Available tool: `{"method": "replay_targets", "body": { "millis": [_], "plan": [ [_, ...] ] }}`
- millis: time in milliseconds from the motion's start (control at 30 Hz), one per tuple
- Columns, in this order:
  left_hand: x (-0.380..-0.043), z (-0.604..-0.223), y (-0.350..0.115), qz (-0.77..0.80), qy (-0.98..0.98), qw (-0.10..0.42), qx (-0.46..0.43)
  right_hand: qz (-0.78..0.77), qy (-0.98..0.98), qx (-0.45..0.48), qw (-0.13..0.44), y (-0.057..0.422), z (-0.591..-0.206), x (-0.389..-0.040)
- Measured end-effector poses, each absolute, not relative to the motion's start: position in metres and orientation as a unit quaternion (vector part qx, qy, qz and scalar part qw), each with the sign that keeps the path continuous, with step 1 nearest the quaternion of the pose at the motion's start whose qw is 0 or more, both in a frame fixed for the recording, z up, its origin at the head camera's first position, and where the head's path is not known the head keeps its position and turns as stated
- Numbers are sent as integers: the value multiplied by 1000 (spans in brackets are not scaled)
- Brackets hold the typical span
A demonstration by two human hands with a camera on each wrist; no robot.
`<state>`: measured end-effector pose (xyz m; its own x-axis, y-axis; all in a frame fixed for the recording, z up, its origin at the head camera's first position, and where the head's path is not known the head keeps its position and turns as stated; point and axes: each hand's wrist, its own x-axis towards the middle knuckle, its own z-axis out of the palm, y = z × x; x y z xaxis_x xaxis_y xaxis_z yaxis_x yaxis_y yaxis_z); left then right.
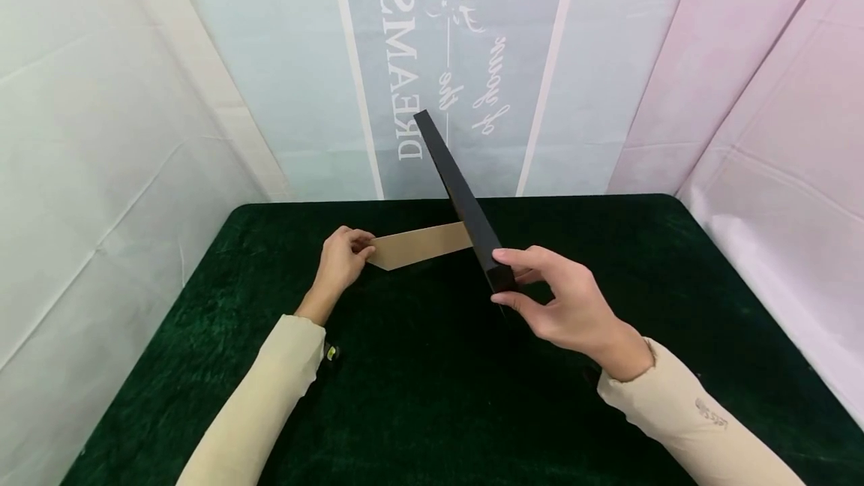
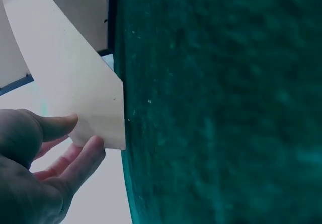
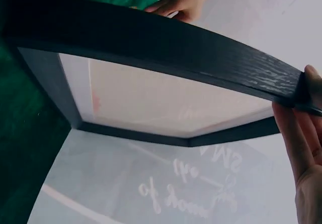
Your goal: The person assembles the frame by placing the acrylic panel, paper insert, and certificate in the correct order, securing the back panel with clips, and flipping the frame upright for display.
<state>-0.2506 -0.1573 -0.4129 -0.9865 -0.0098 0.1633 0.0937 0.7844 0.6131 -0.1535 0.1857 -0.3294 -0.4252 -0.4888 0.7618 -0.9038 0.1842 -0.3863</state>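
A black picture frame point(image 1: 460, 186) is held up edge-on and tilted over the table. My right hand point(image 1: 563, 298) grips its near corner, thumb on one side and fingers on the other. A tan stand leg point(image 1: 421, 244) juts from the frame's back toward the left. Its free end is pinched between thumb and fingers of my left hand point(image 1: 340, 261). In the left wrist view, the leg's angled end point(image 2: 108, 113) shows by the fingertips, before the frame's back panel point(image 2: 83, 7). The right wrist view shows the frame's front, with a pale picture point(image 3: 146, 100) inside.
A dark green velvety cloth point(image 1: 418, 396) covers the table. Behind it hangs a pale blue backdrop point(image 1: 290, 96) with mirrored white lettering. White and pink fabric walls point(image 1: 776, 171) rise at both sides. A small dark device point(image 1: 332, 353) sits by the left cuff.
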Motion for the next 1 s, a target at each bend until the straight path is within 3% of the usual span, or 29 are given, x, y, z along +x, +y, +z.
{"method": "replay_targets", "body": {
  "millis": [200,300,467,667,833,1000],
  "plan": [
    [-250,-414,-164,-336,-940,60,-28,386,-760,465,239,173,-329,-146],
    [-244,-410,-164,-343,-936,77,-33,384,-770,451,236,171,-330,-144],
    [-218,-387,-147,-389,-905,160,-64,397,-782,427,219,174,-334,-144],
    [-166,-342,-98,-457,-824,262,-209,426,-764,436,213,181,-342,-152],
    [-129,-319,-59,-420,-822,251,-291,449,-758,448,153,190,-347,-158],
    [-119,-312,-37,-364,-855,238,-283,435,-780,436,105,197,-353,-162]
  ]
}}
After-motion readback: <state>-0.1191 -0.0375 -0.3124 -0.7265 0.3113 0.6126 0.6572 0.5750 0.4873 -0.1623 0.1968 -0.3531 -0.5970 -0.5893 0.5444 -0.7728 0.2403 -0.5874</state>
